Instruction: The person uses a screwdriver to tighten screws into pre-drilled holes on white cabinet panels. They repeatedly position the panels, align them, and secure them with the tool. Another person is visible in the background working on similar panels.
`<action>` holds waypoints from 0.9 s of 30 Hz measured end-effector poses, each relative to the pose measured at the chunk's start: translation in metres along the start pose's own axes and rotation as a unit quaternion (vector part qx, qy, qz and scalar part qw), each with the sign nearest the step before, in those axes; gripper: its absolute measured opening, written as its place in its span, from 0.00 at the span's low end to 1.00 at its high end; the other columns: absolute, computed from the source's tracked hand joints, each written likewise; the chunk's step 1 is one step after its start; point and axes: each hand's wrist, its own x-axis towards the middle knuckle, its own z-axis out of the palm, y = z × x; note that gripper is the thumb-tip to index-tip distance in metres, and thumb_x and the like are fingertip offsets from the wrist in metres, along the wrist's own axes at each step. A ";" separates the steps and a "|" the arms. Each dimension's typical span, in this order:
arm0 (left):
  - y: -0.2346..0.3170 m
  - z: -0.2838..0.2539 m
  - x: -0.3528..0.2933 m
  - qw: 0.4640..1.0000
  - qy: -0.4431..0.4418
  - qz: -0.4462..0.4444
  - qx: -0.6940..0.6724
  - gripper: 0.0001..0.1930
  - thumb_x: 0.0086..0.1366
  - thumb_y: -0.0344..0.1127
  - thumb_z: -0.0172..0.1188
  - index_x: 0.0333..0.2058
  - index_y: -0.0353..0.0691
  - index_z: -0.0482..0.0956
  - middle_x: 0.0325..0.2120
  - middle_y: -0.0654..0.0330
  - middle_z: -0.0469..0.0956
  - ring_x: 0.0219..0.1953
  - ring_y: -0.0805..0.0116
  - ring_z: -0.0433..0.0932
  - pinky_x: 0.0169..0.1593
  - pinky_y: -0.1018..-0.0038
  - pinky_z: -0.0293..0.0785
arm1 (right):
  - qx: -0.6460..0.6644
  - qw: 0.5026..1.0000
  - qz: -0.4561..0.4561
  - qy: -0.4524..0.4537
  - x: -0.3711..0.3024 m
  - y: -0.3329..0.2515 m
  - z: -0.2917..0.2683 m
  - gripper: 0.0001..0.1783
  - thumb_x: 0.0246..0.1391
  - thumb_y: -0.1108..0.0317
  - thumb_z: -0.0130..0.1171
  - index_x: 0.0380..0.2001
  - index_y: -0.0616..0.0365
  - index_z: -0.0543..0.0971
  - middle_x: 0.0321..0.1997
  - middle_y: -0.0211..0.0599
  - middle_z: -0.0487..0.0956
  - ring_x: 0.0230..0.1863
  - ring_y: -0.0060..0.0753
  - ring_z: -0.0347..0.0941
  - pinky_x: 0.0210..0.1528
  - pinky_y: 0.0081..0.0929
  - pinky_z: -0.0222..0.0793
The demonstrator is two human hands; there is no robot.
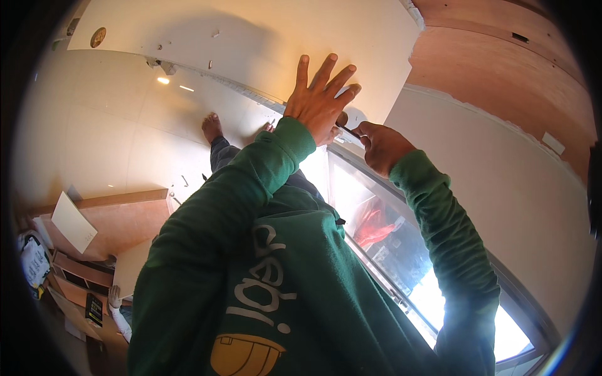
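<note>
My left hand (318,100) lies with its fingers spread on a large pale board (276,47), near the board's edge. Just right of it, my right hand (387,149) is closed at the board's corner, its thumb and fingers bent around something thin and dark that I cannot make out. A small round brown spot (342,119) shows between the two hands; whether it is a hole or a knob is unclear. Along the board's near edge runs a rough, chipped strip (244,93). Farther left the board has a round hole (98,37).
A window (389,232) with a metal frame lies below my right arm, beside a plain wall (501,163). Brown wooden panels (501,69) stand at upper right. My bare foot (212,127) is on the glossy floor (94,119). At lower left are wooden pieces (113,219) and another person's hand (115,297).
</note>
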 end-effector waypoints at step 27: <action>0.001 0.003 -0.001 1.000 0.001 0.001 0.014 0.46 0.48 0.57 0.80 0.67 0.58 0.72 0.74 0.64 0.58 0.78 0.48 0.48 0.72 0.26 0.39 | -0.167 0.984 -0.042 0.035 -0.007 -0.001 -0.028 0.16 0.66 0.68 0.54 0.55 0.52 0.81 0.39 0.51 0.86 0.39 0.57 0.83 0.43 0.51 0.78</action>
